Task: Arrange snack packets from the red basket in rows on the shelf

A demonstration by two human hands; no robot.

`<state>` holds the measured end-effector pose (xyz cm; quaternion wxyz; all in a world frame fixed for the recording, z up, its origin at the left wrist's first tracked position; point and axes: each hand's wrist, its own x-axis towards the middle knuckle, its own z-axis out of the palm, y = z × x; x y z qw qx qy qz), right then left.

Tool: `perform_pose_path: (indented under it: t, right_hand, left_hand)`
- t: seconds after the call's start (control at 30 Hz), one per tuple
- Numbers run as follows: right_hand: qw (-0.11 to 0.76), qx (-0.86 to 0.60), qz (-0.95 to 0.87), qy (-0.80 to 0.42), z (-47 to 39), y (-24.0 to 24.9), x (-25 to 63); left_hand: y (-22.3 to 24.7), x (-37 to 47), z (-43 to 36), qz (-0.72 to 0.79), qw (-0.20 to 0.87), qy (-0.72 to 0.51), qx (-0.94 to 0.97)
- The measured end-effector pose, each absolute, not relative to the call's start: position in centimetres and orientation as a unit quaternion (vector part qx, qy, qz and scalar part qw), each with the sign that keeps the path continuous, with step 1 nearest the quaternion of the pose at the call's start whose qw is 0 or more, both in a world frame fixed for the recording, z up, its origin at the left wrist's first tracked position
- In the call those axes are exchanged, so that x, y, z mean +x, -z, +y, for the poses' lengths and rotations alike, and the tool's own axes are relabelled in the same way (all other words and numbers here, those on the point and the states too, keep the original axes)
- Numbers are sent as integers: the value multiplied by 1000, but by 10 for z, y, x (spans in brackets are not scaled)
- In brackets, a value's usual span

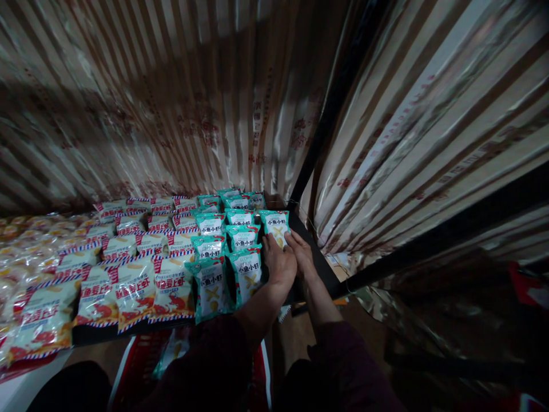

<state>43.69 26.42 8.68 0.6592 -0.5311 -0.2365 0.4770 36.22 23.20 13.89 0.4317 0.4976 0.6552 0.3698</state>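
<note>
A teal and white snack bag (277, 222) stands upright near the right end of the dark shelf (317, 260). My left hand (278, 260) grips its lower left side, and my right hand (299, 250) has its fingers closed on the right side. To the left of my hands are rows of matching teal bags (249, 274), one close beside my left wrist. Farther left stand rows of red, white and yellow snack bags (174, 289).
Small clear-wrapped packs (26, 252) fill the far left. A red basket (128, 366) holding a teal bag sits below the shelf. Striped plastic sheeting (193, 103) hangs behind, and a dark post (319, 143) rises near the right corner.
</note>
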Motion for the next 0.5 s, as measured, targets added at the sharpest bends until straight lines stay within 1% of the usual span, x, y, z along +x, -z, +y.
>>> perform_pose_path:
  t: [0.07,0.5]
  right_hand:
    - [658,-529,-245,-477,270,-88,436]
    - [646,-543,-301,-445,298,-84,433]
  left_hand:
    - [-142,363,235,666,430,-354,497]
    - [-137,362,259,661,420,-364,503]
